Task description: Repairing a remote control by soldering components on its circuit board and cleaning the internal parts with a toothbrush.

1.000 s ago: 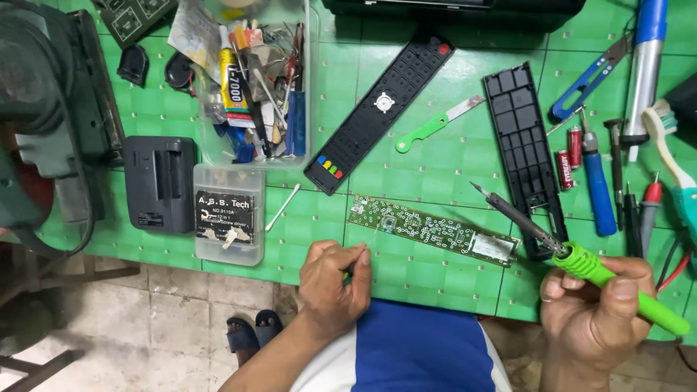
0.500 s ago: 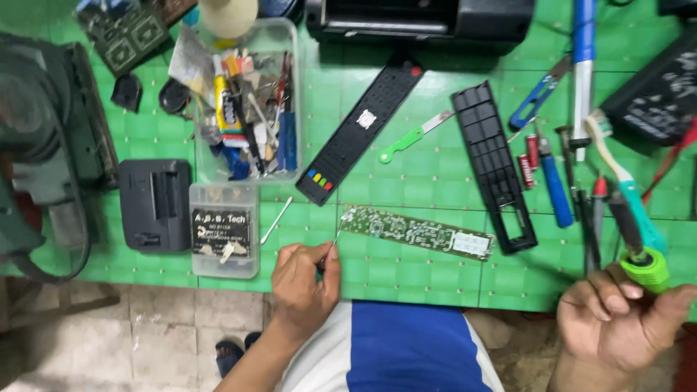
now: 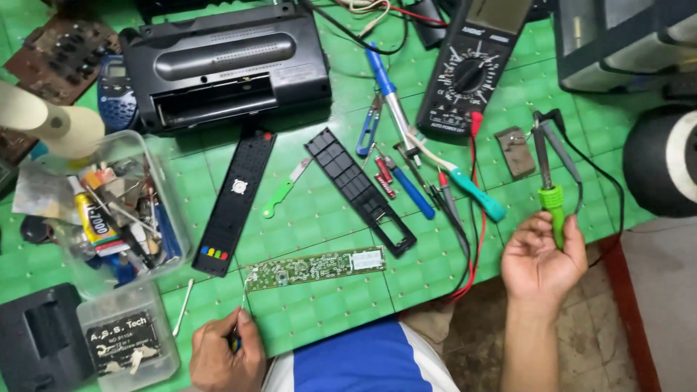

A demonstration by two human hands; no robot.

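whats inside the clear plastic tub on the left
The clear tub holds a jumble: a yellow glue tube, thin metal tools and blue-handled bits. Whatever lies at the bottom is covered by the pile.

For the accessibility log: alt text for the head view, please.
Seen from above, the right hand holds a green-handled soldering iron over a green tiled table, while the left hand pinches a thin wire at the end of a long green circuit board. An opened black remote shell lies beyond.
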